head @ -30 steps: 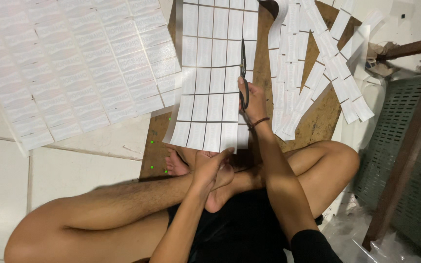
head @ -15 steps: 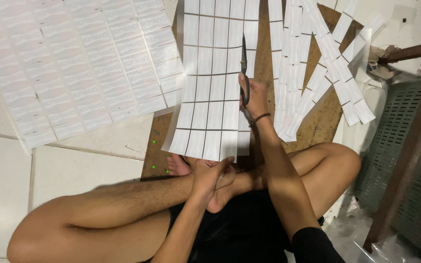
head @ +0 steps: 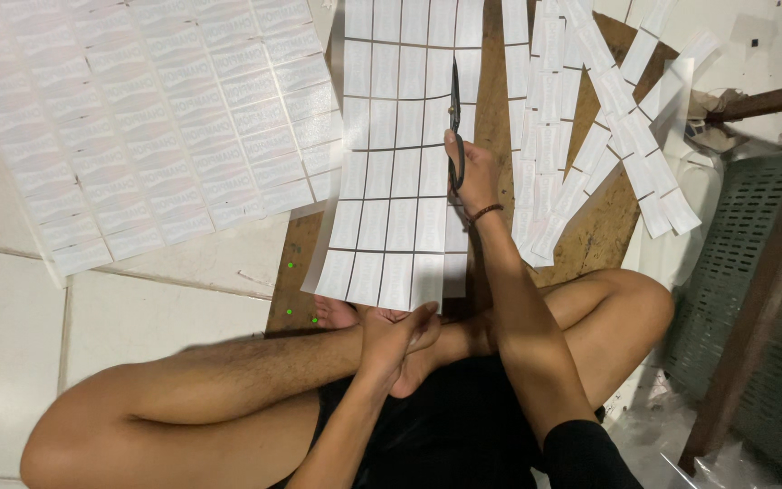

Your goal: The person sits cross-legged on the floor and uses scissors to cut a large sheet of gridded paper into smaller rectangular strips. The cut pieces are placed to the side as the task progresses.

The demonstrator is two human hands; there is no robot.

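On a wooden board (head: 604,226) over floor tiles (head: 138,299), the right hand (head: 471,172) grips scissors (head: 455,127) while the left hand (head: 395,333) pinches the label sheet (head: 391,181).

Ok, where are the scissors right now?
In the head view, the scissors are in the right hand, upper centre, cutting the label sheet over the wooden board.

the label sheet (head: 391,154) under the scissors is thin white paper with a slight sheen, as are the cut strips (head: 590,136) and the larger printed sheet (head: 138,127). the scissors (head: 455,127) are dark metal. the board (head: 608,217) beneath is worn, matt brown wood. the floor (head: 11,344) is smooth, glossy pale tile. the crate (head: 753,272) looks like grey-green plastic mesh.
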